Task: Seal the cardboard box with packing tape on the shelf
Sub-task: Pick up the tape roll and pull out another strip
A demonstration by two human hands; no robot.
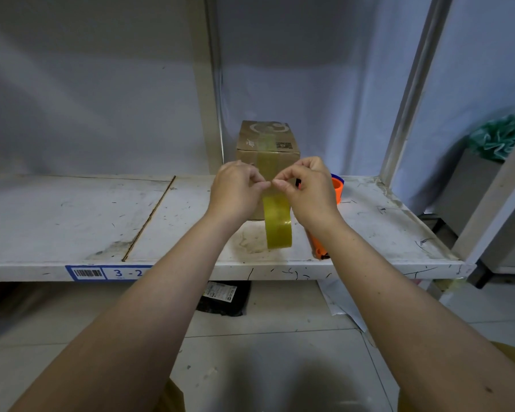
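A small cardboard box (pixel 268 144) stands on the white shelf (pixel 72 215), with yellowish packing tape (pixel 277 224) running over its top and down its front face. The tape's loose end hangs past the box toward me. My left hand (pixel 235 193) and my right hand (pixel 308 188) both pinch the strip at the same height, fingertips almost touching. An orange tape dispenser (pixel 336 190) lies on the shelf behind and under my right wrist, mostly hidden.
A shelf upright (pixel 208 84) rises just left of the box, another post (pixel 411 84) at the right. A blue label reading 3-2 (pixel 107 273) marks the shelf's front edge. A black packet (pixel 225 297) lies on the floor below. Green material (pixel 500 135) sits at the far right.
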